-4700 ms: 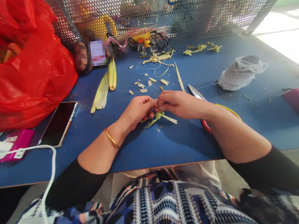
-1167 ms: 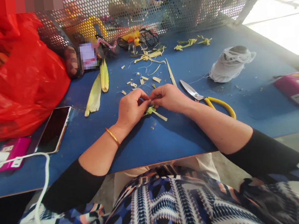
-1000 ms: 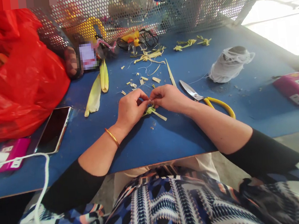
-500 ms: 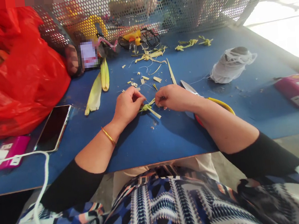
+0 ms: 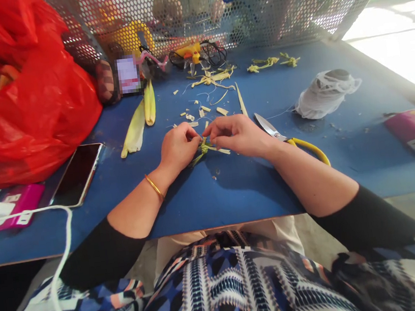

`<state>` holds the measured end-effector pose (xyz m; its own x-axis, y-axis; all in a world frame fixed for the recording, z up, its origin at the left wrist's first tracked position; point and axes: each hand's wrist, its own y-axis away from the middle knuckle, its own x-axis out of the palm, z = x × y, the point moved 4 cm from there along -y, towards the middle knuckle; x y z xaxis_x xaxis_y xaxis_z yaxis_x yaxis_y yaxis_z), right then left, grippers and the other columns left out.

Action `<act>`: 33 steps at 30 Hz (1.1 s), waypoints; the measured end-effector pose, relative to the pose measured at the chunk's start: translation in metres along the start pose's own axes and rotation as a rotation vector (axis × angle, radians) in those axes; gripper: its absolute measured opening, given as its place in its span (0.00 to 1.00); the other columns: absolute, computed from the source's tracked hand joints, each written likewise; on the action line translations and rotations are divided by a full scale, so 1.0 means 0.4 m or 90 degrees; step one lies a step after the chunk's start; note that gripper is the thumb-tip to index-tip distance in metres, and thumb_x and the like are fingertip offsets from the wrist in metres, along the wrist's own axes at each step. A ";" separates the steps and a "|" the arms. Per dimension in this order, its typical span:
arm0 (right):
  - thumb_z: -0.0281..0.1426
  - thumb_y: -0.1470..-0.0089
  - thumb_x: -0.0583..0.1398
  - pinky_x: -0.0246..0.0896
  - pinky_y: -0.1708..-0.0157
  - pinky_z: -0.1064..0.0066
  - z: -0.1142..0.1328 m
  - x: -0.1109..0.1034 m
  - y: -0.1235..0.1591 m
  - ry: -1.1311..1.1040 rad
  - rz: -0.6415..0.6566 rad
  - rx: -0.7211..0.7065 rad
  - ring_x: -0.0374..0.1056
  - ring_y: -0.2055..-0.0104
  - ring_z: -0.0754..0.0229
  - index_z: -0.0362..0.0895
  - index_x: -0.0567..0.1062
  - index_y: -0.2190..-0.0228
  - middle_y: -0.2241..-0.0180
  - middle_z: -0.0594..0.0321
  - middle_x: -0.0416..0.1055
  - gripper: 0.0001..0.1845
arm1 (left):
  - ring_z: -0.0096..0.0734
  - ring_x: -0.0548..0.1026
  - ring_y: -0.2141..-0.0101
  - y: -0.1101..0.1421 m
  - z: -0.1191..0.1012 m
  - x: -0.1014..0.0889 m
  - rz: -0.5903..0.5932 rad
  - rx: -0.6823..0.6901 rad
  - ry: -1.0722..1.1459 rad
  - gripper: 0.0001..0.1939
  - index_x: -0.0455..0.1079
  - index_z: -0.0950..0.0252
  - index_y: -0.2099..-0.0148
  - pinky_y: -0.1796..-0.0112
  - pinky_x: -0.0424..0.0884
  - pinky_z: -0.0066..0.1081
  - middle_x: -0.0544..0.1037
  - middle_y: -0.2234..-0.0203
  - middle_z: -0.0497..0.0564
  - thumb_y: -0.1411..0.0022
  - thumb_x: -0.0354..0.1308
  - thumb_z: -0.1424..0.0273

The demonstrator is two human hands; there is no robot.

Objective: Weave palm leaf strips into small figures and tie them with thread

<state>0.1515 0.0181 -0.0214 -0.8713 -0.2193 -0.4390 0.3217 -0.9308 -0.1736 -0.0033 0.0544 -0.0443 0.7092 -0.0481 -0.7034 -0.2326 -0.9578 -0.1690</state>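
Note:
Both hands meet over the middle of the blue table point(image 5: 233, 192). My left hand point(image 5: 179, 147) pinches a small knotted bundle of pale green leaf strips point(image 5: 204, 149). My right hand point(image 5: 237, 135) pinches the same bundle from the right, fingertips almost touching the left ones. Loose strip ends stick out below and to the right of the fingers. A gold bangle point(image 5: 154, 186) sits on my left wrist.
Yellow-handled scissors point(image 5: 290, 137) lie just right of my right hand. Leaf blades point(image 5: 141, 123), cut scraps point(image 5: 203, 111), finished leaf knots point(image 5: 272, 62) and a white thread spool point(image 5: 325, 93) lie beyond. A red plastic bag point(image 5: 26, 90), a phone point(image 5: 78, 174) and a perforated metal screen point(image 5: 251, 7) border the table.
The hands drew a little apart half a second ago, then came back together on the leaf bundle. The bundle now sits slightly higher between the fingertips.

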 end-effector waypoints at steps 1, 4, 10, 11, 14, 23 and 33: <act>0.21 0.53 0.58 0.60 0.68 0.71 -0.004 0.006 -0.001 -0.062 0.006 0.023 0.69 0.69 0.63 0.42 0.70 0.78 0.67 0.59 0.76 0.07 | 0.27 0.67 0.76 -0.001 0.000 0.001 -0.002 -0.003 0.014 0.04 0.67 0.64 0.74 0.72 0.58 0.29 0.72 0.79 0.45 0.48 0.60 0.74; 0.23 0.51 0.58 0.57 0.75 0.73 -0.013 0.016 -0.003 -0.175 0.029 0.085 0.67 0.77 0.66 0.42 0.70 0.76 0.74 0.63 0.74 0.05 | 0.25 0.65 0.76 -0.002 -0.001 0.001 -0.004 -0.026 0.111 0.05 0.67 0.64 0.74 0.72 0.59 0.28 0.71 0.80 0.44 0.49 0.60 0.74; 0.25 0.50 0.59 0.56 0.77 0.75 -0.008 0.005 -0.003 -0.218 0.008 0.116 0.64 0.80 0.69 0.43 0.69 0.75 0.78 0.68 0.71 0.04 | 0.21 0.63 0.78 -0.001 -0.012 0.002 0.064 -0.102 0.464 0.08 0.66 0.65 0.74 0.74 0.59 0.25 0.71 0.80 0.44 0.50 0.63 0.71; 0.26 0.50 0.59 0.56 0.77 0.75 -0.007 0.005 -0.002 -0.215 0.010 0.118 0.64 0.79 0.69 0.43 0.69 0.75 0.78 0.68 0.71 0.04 | 0.20 0.63 0.79 0.000 -0.013 0.004 0.080 -0.114 0.510 0.08 0.65 0.65 0.73 0.75 0.58 0.25 0.71 0.80 0.44 0.51 0.63 0.71; 0.27 0.51 0.59 0.56 0.77 0.74 -0.007 0.006 -0.002 -0.208 0.014 0.125 0.64 0.79 0.69 0.43 0.68 0.76 0.77 0.67 0.71 0.04 | 0.18 0.63 0.80 0.003 -0.014 0.010 0.125 -0.150 0.589 0.10 0.63 0.64 0.72 0.76 0.58 0.24 0.75 0.77 0.45 0.51 0.64 0.72; 0.29 0.52 0.61 0.60 0.74 0.73 -0.018 0.006 -0.002 -0.193 -0.002 0.104 0.64 0.78 0.68 0.44 0.68 0.77 0.78 0.67 0.70 0.06 | 0.18 0.63 0.82 0.013 -0.038 0.011 0.144 -0.063 0.460 0.09 0.61 0.63 0.71 0.79 0.56 0.24 0.71 0.81 0.42 0.43 0.57 0.79; 0.27 0.52 0.60 0.59 0.74 0.72 -0.020 0.006 0.000 -0.136 0.010 0.102 0.63 0.77 0.68 0.44 0.67 0.77 0.80 0.69 0.67 0.06 | 0.23 0.62 0.79 0.005 -0.027 0.011 0.109 -0.018 0.312 0.08 0.63 0.63 0.74 0.75 0.57 0.27 0.67 0.82 0.42 0.44 0.56 0.78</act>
<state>0.1523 0.0200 -0.0297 -0.9306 -0.2754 -0.2412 0.2882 -0.9574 -0.0187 0.0064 0.0494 -0.0403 0.8921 -0.3261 -0.3127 -0.3601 -0.9312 -0.0563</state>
